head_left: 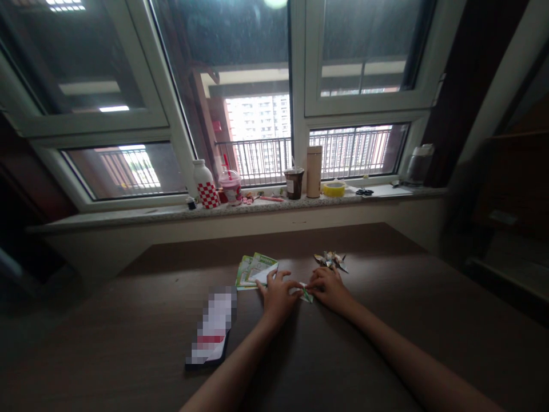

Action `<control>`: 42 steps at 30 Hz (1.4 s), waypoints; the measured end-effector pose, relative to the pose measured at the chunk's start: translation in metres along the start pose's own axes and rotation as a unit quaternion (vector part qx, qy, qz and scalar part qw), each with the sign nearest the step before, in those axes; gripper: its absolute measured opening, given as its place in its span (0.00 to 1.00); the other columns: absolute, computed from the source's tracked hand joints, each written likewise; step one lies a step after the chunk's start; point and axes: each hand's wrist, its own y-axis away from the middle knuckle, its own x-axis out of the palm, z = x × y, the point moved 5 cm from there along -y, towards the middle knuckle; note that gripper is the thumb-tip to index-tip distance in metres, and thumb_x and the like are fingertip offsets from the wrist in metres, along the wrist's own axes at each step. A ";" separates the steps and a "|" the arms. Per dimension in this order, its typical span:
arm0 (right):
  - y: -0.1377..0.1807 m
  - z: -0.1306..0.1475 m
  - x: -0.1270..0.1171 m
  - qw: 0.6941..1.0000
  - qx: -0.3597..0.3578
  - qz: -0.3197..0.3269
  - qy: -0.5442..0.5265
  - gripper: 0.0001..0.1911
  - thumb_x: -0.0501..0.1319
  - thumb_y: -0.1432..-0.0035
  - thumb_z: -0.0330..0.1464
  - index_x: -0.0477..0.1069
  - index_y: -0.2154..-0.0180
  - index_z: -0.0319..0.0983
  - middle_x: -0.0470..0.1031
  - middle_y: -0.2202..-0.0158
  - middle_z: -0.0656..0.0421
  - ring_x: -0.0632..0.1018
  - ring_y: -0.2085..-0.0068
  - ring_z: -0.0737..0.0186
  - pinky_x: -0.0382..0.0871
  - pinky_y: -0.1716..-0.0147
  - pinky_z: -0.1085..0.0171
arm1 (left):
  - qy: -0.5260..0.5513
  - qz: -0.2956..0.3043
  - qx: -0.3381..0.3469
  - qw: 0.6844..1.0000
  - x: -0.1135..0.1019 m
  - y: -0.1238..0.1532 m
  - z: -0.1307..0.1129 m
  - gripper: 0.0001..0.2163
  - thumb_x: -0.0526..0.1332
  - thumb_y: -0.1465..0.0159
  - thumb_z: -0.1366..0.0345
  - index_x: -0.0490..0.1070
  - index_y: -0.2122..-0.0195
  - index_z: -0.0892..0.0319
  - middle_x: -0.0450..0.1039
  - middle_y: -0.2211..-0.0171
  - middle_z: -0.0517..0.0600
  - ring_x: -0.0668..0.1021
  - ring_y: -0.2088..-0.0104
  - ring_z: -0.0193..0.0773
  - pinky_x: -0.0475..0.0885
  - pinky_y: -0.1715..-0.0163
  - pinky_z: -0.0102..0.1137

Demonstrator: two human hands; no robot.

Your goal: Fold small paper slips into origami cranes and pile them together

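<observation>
Two hands meet over one small folded piece of paper [306,293] near the middle of the tabletop [386,343], a little toward its far edge. My left hand [278,297] lies flat beside it with the fingers spread and pressing down at its left end; my right hand [329,289] has its fingertips curled in on the right end. Both are closed onto the paper rather than lifted off it, though I cannot tell from here whether it is pinched or only pinned to the wood.

I judge this to be a mid-fold step, a crease being set or a flap being lined up. The next move, as I read it, calls for holding one end still while the other fingers run along the edge, with light pressure so the small piece does not slide.

Just beyond my left hand, toward the far edge, sits a stack of green-printed sheets [254,270], touching or nearly touching my fingers. Beyond my right hand lies a small cluster of finished folded paper figures [330,260], close but apart from it. Toward the near-left part of the tabletop rests a dark phone [213,331], its face blurred out.

Most of the paper is hidden under my fingers, so its shape and fold count are unreadable. The figures are too small to identify. Both forearms are cut off at the lower frame.
</observation>
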 end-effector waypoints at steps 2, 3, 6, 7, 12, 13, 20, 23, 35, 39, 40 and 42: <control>0.000 0.000 -0.001 1.000 0.000 -0.002 -0.001 0.06 0.64 0.43 0.35 0.81 0.65 0.48 0.77 0.59 0.56 0.71 0.47 0.52 0.38 0.38 0.38 | -0.012 0.002 0.007 1.000 0.001 0.000 0.001 0.04 0.66 0.41 0.57 0.80 0.66 0.40 0.71 0.45 0.44 0.61 0.38 0.55 0.36 0.42 0.72; 0.000 0.000 -0.001 1.000 0.003 -0.001 -0.002 0.06 0.65 0.43 0.35 0.81 0.65 0.48 0.77 0.59 0.57 0.71 0.47 0.52 0.37 0.38 0.38 | -0.019 0.007 0.010 1.000 0.001 0.000 0.002 0.04 0.65 0.40 0.55 0.81 0.66 0.40 0.71 0.45 0.44 0.61 0.38 0.55 0.36 0.43 0.73; 0.000 0.000 -0.002 1.000 0.011 0.003 -0.008 0.05 0.65 0.44 0.36 0.81 0.66 0.47 0.77 0.59 0.57 0.70 0.47 0.52 0.37 0.38 0.39 | -0.037 0.018 0.020 0.999 0.002 0.000 0.003 0.07 0.64 0.40 0.51 0.81 0.66 0.41 0.70 0.44 0.44 0.60 0.37 0.56 0.34 0.42 0.72; 0.000 0.000 -0.002 1.000 0.012 0.004 -0.010 0.05 0.65 0.44 0.36 0.81 0.67 0.47 0.77 0.59 0.57 0.70 0.47 0.51 0.37 0.38 0.40 | -0.042 0.019 0.023 0.999 0.001 0.000 0.002 0.07 0.64 0.40 0.51 0.81 0.66 0.41 0.70 0.43 0.43 0.60 0.37 0.57 0.34 0.42 0.72; 0.000 0.000 -0.002 1.000 0.021 0.006 -0.022 0.05 0.65 0.44 0.36 0.81 0.68 0.47 0.77 0.59 0.57 0.71 0.47 0.52 0.37 0.37 0.40 | -0.058 0.020 0.027 0.998 -0.002 -0.002 0.001 0.05 0.66 0.41 0.53 0.81 0.67 0.40 0.70 0.42 0.43 0.59 0.36 0.56 0.34 0.42 0.72; 0.000 0.000 -0.002 0.999 0.023 0.007 -0.025 0.05 0.65 0.44 0.37 0.81 0.68 0.46 0.77 0.60 0.58 0.71 0.47 0.52 0.37 0.38 0.40 | -0.058 0.021 0.027 0.998 -0.002 -0.002 0.001 0.04 0.66 0.41 0.53 0.81 0.67 0.40 0.70 0.42 0.42 0.59 0.36 0.56 0.35 0.42 0.72; 0.000 0.000 -0.003 0.999 0.037 0.008 -0.039 0.06 0.65 0.44 0.37 0.81 0.69 0.46 0.77 0.61 0.57 0.71 0.49 0.53 0.37 0.38 0.39 | -0.069 0.017 0.050 0.996 -0.004 -0.003 -0.001 0.03 0.67 0.42 0.54 0.81 0.68 0.41 0.71 0.43 0.42 0.58 0.36 0.56 0.32 0.41 0.70; 0.000 0.001 -0.003 0.999 0.035 0.010 -0.039 0.05 0.65 0.45 0.37 0.81 0.69 0.46 0.77 0.60 0.57 0.71 0.49 0.53 0.36 0.38 0.39 | -0.077 0.016 0.063 0.995 -0.006 -0.002 -0.003 0.04 0.66 0.41 0.54 0.81 0.68 0.41 0.72 0.44 0.42 0.58 0.36 0.56 0.29 0.42 0.70; 0.000 0.000 -0.002 0.998 0.041 0.017 -0.034 0.06 0.65 0.44 0.39 0.81 0.69 0.46 0.76 0.60 0.58 0.71 0.48 0.53 0.41 0.38 0.43 | -0.090 0.009 0.097 0.991 -0.006 -0.001 -0.005 0.04 0.65 0.39 0.54 0.80 0.66 0.39 0.73 0.45 0.42 0.58 0.35 0.56 0.25 0.42 0.70; -0.001 -0.002 -0.001 0.999 0.032 0.019 -0.034 0.07 0.65 0.44 0.40 0.81 0.69 0.46 0.76 0.59 0.58 0.71 0.48 0.53 0.44 0.39 0.46 | -0.095 0.011 0.095 0.991 -0.006 -0.001 -0.005 0.04 0.65 0.39 0.54 0.80 0.66 0.39 0.73 0.45 0.41 0.58 0.35 0.55 0.25 0.42 0.69; -0.001 -0.002 -0.001 0.999 0.032 0.020 -0.034 0.07 0.65 0.44 0.40 0.81 0.69 0.46 0.76 0.59 0.58 0.71 0.49 0.53 0.45 0.39 0.46 | -0.096 0.012 0.093 0.991 -0.006 -0.001 -0.005 0.04 0.65 0.39 0.54 0.80 0.66 0.40 0.73 0.44 0.41 0.58 0.35 0.55 0.25 0.42 0.69; -0.001 -0.002 -0.001 0.999 0.031 0.022 -0.035 0.07 0.65 0.45 0.40 0.81 0.69 0.46 0.76 0.59 0.58 0.71 0.49 0.53 0.46 0.40 0.47 | -0.097 0.014 0.090 0.991 -0.007 -0.001 -0.006 0.05 0.65 0.39 0.54 0.80 0.66 0.40 0.73 0.44 0.41 0.58 0.35 0.55 0.25 0.41 0.69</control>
